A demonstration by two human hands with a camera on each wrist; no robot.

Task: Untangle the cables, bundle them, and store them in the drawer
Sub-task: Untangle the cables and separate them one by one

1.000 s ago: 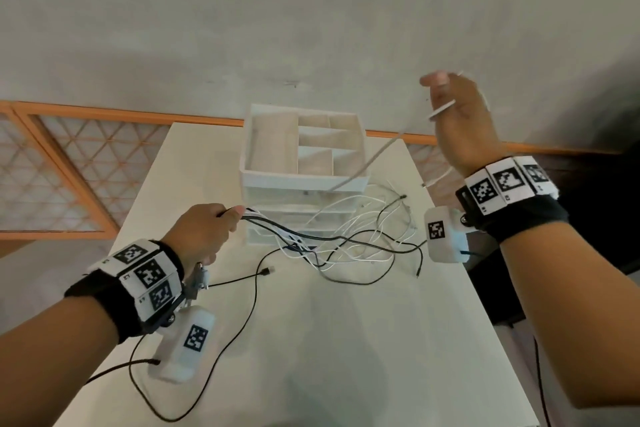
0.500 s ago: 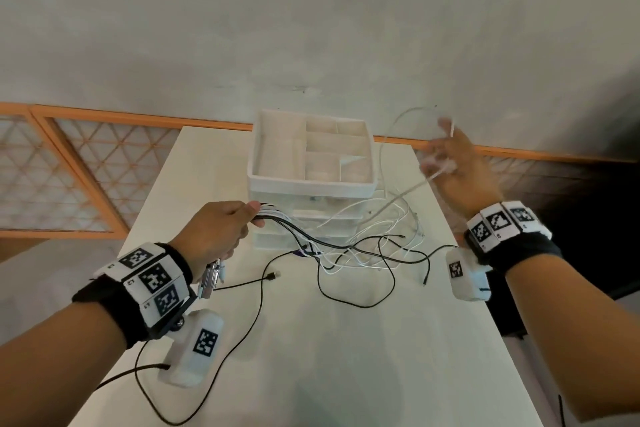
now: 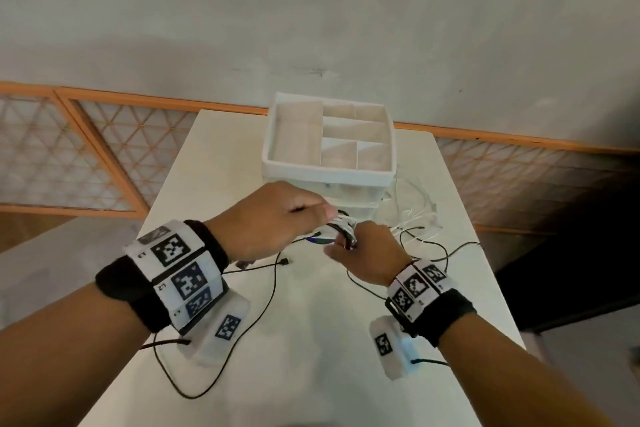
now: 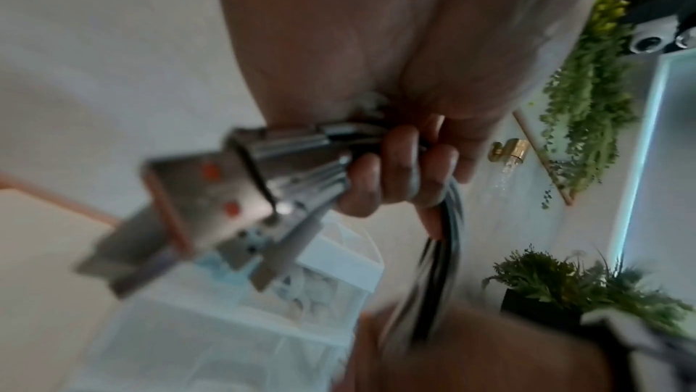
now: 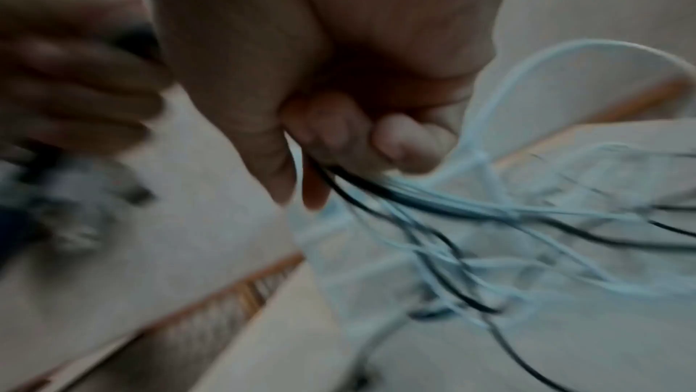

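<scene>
My left hand [image 3: 277,218] grips a bunch of black and white cables [image 3: 341,227] just in front of the white drawer unit [image 3: 329,177]. In the left wrist view its fingers [image 4: 399,172] curl round the cables, with several USB plugs [image 4: 226,190] sticking out. My right hand [image 3: 363,253] sits right beside it and holds the same bunch; its curled fingers [image 5: 361,136] close on the strands [image 5: 433,208] in the right wrist view. Loose loops of cable [image 3: 426,239] trail over the table to the right. The unit's top tray [image 3: 277,135] is open with bare compartments.
The white table [image 3: 311,340] has its edges near on both sides. A black cable [image 3: 270,288] with a small plug runs across the table under my left wrist. An orange-framed lattice rail [image 3: 69,149] stands behind the table.
My right hand has come down from up high at the right, where it pulled a white cable, to meet my left hand at the bunch. The left hand shifted slightly right and forward.
</scene>
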